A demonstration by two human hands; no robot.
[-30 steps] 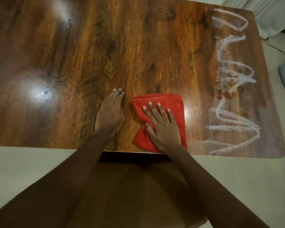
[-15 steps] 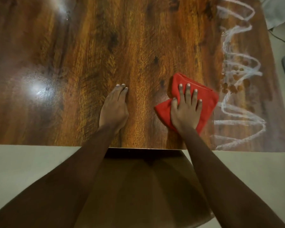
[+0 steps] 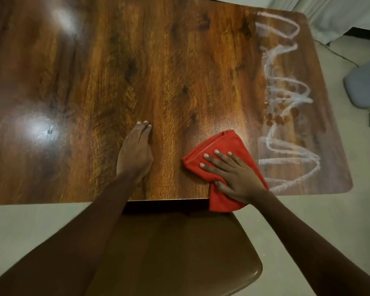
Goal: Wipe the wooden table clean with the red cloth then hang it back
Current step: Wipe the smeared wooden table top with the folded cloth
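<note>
Currently the right hand (image 3: pixel 236 178) lies flat on the folded red cloth (image 3: pixel 222 146), fingers spread, pressing it down without gripping. Cloth sits at the near edge of the wooden desk (image 3: pixel 158 60), right of centre; its near corner hangs over that edge. Left hand (image 3: pixel 135 155) rests palm-down on bare wood just left of the cloth, fingers together, holding nothing. White chalky zigzag marks (image 3: pixel 286 103) run along the desk's right edge, just beside the cloth. Brown chair seat (image 3: pixel 179 253) below the near edge.
</note>
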